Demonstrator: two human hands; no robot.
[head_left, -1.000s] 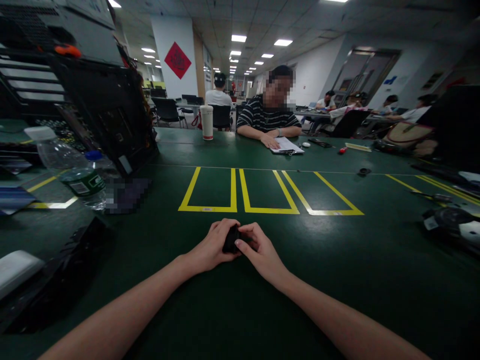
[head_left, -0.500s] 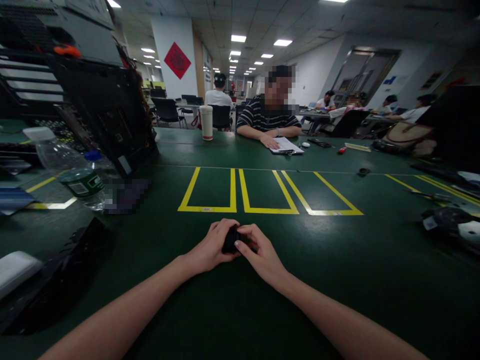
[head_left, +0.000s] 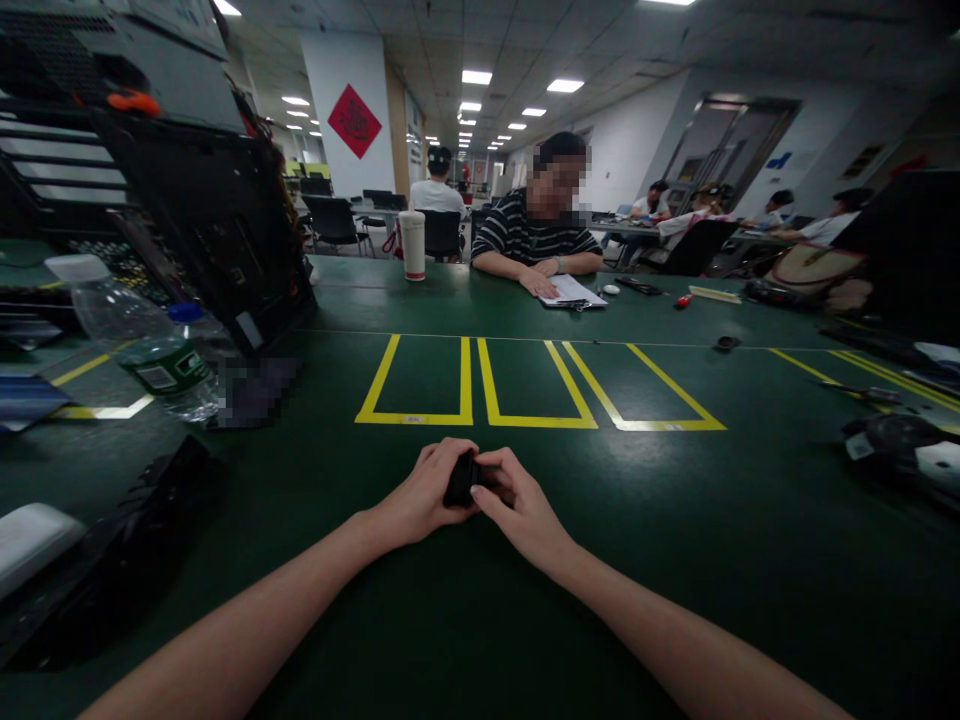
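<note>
A small black object (head_left: 460,482), boxy in outline, is held between my two hands just above or on the green table (head_left: 480,620). Its kind cannot be made out. My left hand (head_left: 424,492) wraps round its left side, fingers over the far edge and thumb at the near edge. On the other side, my right hand (head_left: 525,510) grips it with thumb and fingertips. The fingers cover much of the object. Just beyond my hands, yellow tape (head_left: 536,422) marks several outlined areas on the tabletop.
At left stand an open computer case (head_left: 202,200) and a plastic bottle (head_left: 169,365); a black part (head_left: 112,550) lies nearer. A paper cup (head_left: 412,245) is at the far edge. Opposite sits a person (head_left: 536,235) with a clipboard (head_left: 574,292). A black-and-white object (head_left: 892,450) lies right.
Both hands keep almost the same place and hold. The black object between them looks slightly turned, with a little more of its face showing.
</note>
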